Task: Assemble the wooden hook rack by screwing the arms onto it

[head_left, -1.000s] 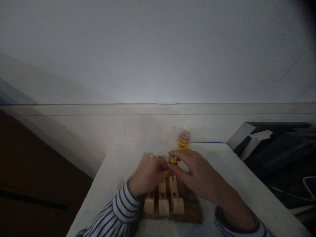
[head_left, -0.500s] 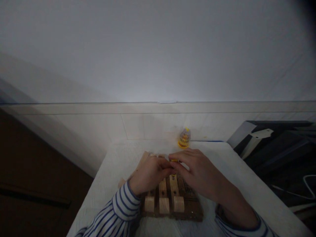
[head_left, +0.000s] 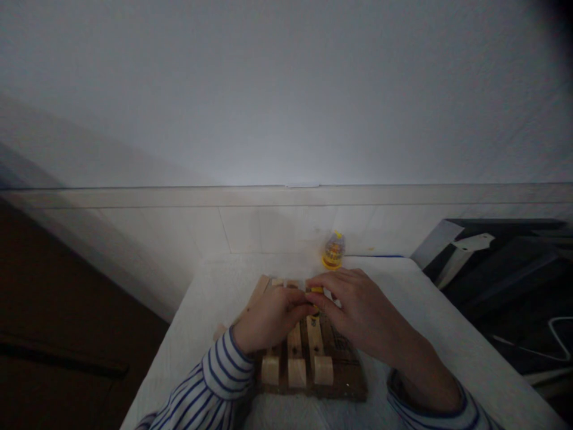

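A dark wooden board (head_left: 344, 382) lies on the white-covered table, with several pale wooden strips across it. One strip (head_left: 314, 337) runs under my fingertips, and rounded wooden blocks (head_left: 323, 370) sit at the strips' near ends. My right hand (head_left: 358, 307) pinches a small yellow piece (head_left: 317, 290) between thumb and fingers; its exact kind is hard to make out. My left hand (head_left: 275, 313) is closed in a pinch just beside it, above the same strip. What its fingertips hold is hidden. A bit of yellow also shows below the left fingertips.
A clear container with a yellow base (head_left: 332, 260) stands at the table's back edge by the white wall. Pale wooden pieces (head_left: 257, 295) lie left of the board. Dark panels with a metal bracket (head_left: 463, 257) lean at the right.
More of the yellow piece shows between my right fingers, which have shifted slightly around it. My left hand stays almost in place.
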